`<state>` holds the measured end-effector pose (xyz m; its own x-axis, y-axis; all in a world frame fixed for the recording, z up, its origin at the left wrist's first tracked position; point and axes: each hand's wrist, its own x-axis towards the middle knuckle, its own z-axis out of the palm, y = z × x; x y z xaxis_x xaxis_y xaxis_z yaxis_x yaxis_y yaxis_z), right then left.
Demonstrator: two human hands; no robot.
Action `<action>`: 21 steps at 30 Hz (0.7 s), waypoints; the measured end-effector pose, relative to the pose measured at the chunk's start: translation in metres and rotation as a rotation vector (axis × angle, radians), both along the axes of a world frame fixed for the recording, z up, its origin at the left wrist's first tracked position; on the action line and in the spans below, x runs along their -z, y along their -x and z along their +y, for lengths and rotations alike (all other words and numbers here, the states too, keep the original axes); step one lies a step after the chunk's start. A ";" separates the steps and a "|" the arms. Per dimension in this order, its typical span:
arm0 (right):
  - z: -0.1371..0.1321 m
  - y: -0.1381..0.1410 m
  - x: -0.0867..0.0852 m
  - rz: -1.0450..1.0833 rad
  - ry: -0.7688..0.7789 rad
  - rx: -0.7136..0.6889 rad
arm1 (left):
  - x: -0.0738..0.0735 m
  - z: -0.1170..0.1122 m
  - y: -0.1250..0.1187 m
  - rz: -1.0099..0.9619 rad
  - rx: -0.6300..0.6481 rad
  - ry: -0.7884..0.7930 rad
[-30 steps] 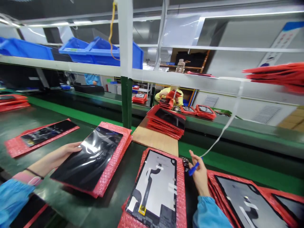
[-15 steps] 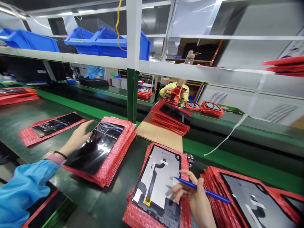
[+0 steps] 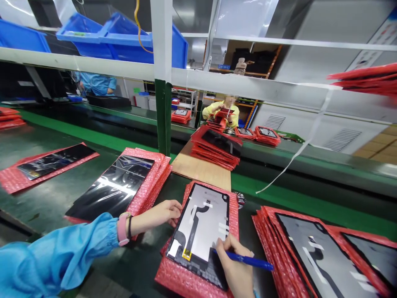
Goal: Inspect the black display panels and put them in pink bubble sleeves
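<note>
In the last moment the left hand [image 3: 158, 215] has moved away from the black panel [image 3: 108, 190] on the stack at the left, and now it is at the left edge of the display panel [image 3: 201, 223], which shows its pale back with a dark flat cable and a small yellow mark. The left fingers [image 3: 173, 209] are slightly curled and close together, and they touch this edge without a firm clamp. The right hand [image 3: 235, 265] has come down over the lower part of the same panel. Its fingers [image 3: 221, 246] are together and clamped on a blue pen [image 3: 248, 260], and the pen tip is at the panel surface, but the hand hides the exact contact. The display panel lies on a red bubble-wrap bag [image 3: 231, 231] on the dark green tabletop [image 3: 248, 236], between the black panel and another stack of panels [image 3: 319, 256] at the right.
</note>
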<state>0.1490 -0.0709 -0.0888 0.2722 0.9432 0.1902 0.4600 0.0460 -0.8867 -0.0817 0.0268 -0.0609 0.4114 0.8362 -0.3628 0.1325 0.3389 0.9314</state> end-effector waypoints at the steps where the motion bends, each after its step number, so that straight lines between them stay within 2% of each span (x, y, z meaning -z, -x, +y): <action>1: 0.000 0.000 0.000 -0.010 0.000 0.002 | -0.001 0.001 0.000 -0.001 0.001 0.019; 8: 0.003 0.000 0.003 0.031 0.000 0.028 | -0.011 0.004 -0.003 0.006 -0.007 0.095; 14: 0.002 -0.007 0.000 0.243 0.006 0.031 | -0.022 0.007 -0.010 0.010 -0.028 0.045; 18: 0.004 -0.004 -0.003 0.401 0.022 -0.004 | -0.035 0.011 -0.024 -0.080 -0.006 0.065; 21: 0.005 -0.003 -0.013 0.460 0.029 -0.044 | -0.037 0.012 -0.039 -0.206 0.013 0.096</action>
